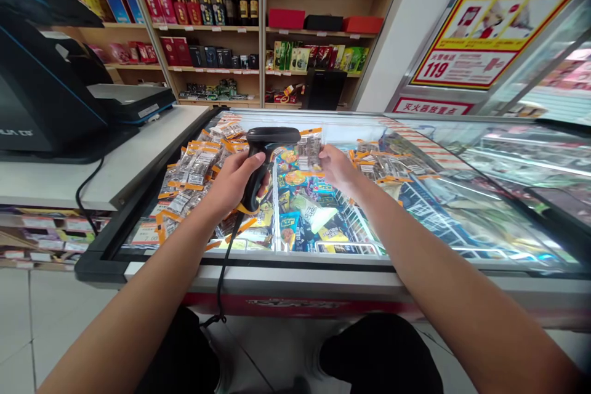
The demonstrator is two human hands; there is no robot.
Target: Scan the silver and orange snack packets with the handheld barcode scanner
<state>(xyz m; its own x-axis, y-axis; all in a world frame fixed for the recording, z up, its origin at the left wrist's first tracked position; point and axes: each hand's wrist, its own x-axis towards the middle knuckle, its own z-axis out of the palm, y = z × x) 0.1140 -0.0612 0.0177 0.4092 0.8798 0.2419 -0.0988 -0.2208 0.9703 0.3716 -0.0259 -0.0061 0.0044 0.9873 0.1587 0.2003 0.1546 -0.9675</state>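
My left hand is wrapped round the handle of a black barcode scanner, its head pointing right and its cable hanging down over the freezer's front. My right hand pinches the right edge of a small clear packet with orange ends and a barcode label, held upright in front of the scanner head. Similar orange-edged packets lie in a pile on the glass at the left. Another pile of them lies to the right, partly behind my right forearm.
Beneath both hands is a glass-topped chest freezer with colourful ice-cream packs and wire baskets inside. On the left a white counter carries a scale and a dark terminal. Shelves with bottles and boxes stand behind.
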